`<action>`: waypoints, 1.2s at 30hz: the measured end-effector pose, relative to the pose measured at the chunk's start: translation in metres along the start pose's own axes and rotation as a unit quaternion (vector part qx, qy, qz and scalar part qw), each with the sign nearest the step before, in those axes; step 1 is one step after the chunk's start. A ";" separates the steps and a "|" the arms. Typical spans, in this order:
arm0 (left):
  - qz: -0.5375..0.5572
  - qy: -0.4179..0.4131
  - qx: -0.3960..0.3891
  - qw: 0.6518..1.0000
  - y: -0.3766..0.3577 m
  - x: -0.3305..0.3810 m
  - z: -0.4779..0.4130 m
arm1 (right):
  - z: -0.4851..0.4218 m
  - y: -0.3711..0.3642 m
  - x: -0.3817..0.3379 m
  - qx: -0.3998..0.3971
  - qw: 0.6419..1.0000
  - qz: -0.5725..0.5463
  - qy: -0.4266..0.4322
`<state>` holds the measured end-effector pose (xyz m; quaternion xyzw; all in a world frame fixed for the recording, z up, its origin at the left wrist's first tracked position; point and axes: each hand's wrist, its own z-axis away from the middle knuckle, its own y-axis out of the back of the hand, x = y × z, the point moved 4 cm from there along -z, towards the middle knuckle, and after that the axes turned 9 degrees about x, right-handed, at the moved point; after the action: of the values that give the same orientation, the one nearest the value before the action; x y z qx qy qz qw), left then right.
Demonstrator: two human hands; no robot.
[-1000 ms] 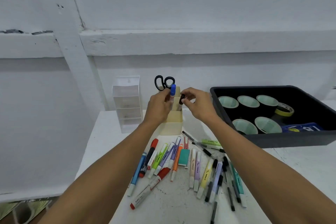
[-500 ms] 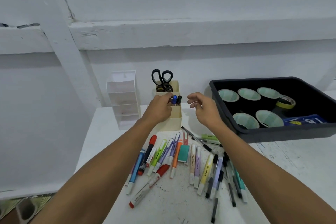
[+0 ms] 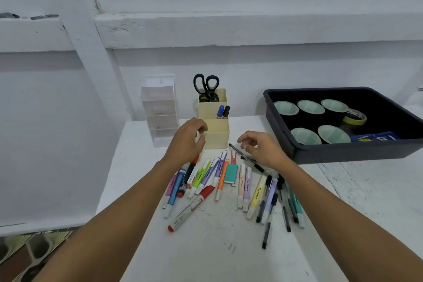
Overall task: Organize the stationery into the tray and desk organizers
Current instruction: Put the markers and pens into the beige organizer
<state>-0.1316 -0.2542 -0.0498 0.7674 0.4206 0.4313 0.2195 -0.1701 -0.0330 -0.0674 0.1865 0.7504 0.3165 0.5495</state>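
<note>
A cream desk organizer stands at the back of the white table. Its rear cell holds black scissors; its middle cell holds a blue-capped marker and a black-capped marker. My left hand hovers just left of the organizer's front cell, fingers loosely curled, holding nothing. My right hand hovers empty above a black pen. Several markers, highlighters and pens lie spread on the table below both hands, with a teal eraser among them.
A clear tiered organizer stands left of the cream one. A black tray at the right holds several tape rolls, a yellow tape roll and a blue pack. The wall runs close behind.
Both markers now stand in the organizer's middle cell. My two hands have let go and drawn back toward me, down over the spread of pens.
</note>
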 end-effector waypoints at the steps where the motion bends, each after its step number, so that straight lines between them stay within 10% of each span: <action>1: -0.002 0.001 -0.013 1.000 0.002 0.000 0.008 | 0.005 -0.002 -0.001 -0.007 1.000 0.002 0.000; 9: -0.090 -0.029 -0.270 0.958 -0.008 0.015 0.067 | 0.036 -0.010 0.001 -0.018 1.000 0.005 -0.025; 18: -0.054 0.023 -0.230 0.971 -0.002 0.024 0.077 | 0.047 -0.010 -0.009 0.007 1.000 -0.005 -0.024; 24: -0.166 -0.083 -0.287 0.940 -0.001 0.027 0.091 | 0.038 -0.024 -0.023 0.004 1.000 -0.005 -0.016; 29: 0.048 0.091 -0.211 0.972 0.017 0.026 0.082 | 0.030 -0.034 -0.034 -0.015 1.000 0.004 0.008; 36: 0.346 0.315 -0.082 0.880 0.058 -0.018 0.069 | 0.002 -0.078 -0.071 -0.109 0.976 0.134 0.134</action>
<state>-0.0514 -0.2991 -0.0541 0.6671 0.1383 0.7316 -0.0259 -0.1403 -0.1338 -0.0709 0.1797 0.7463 0.4893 0.4140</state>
